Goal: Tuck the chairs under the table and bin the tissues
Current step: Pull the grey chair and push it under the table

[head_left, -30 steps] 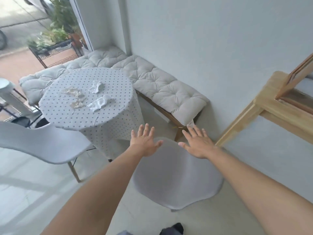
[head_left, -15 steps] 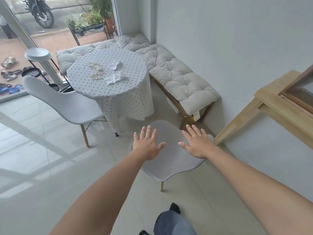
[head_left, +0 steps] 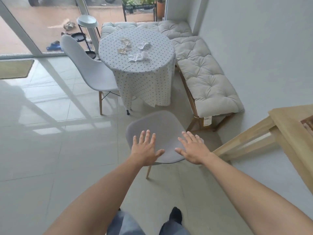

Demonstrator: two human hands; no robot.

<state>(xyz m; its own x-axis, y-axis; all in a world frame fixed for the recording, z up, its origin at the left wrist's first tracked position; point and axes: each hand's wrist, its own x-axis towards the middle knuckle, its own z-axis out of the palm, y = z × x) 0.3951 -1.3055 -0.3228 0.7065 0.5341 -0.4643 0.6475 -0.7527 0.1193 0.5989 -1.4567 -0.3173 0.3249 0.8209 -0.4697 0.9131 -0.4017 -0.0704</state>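
Note:
A grey shell chair (head_left: 157, 128) stands in front of me, its back towards me, a short way from the round table (head_left: 140, 77) with the dotted cloth. My left hand (head_left: 145, 150) and my right hand (head_left: 193, 150) hover over the chair's back edge, fingers spread, holding nothing. A white shell chair (head_left: 89, 67) stands at the table's left, pulled out and angled. Several crumpled tissues lie on the tabletop: a white one (head_left: 138, 57), another white one (head_left: 144, 45) and beige ones (head_left: 125, 42).
A cushioned corner bench (head_left: 203, 70) runs behind and to the right of the table. A wooden frame (head_left: 277, 129) juts in at the right. A small white side stand (head_left: 87, 22) sits by the glass door. A doormat (head_left: 15, 68) lies at left on the tiled floor.
My view has pulled back and tilted, so the table and both chairs appear farther away. My hands stay spread over the grey chair's back.

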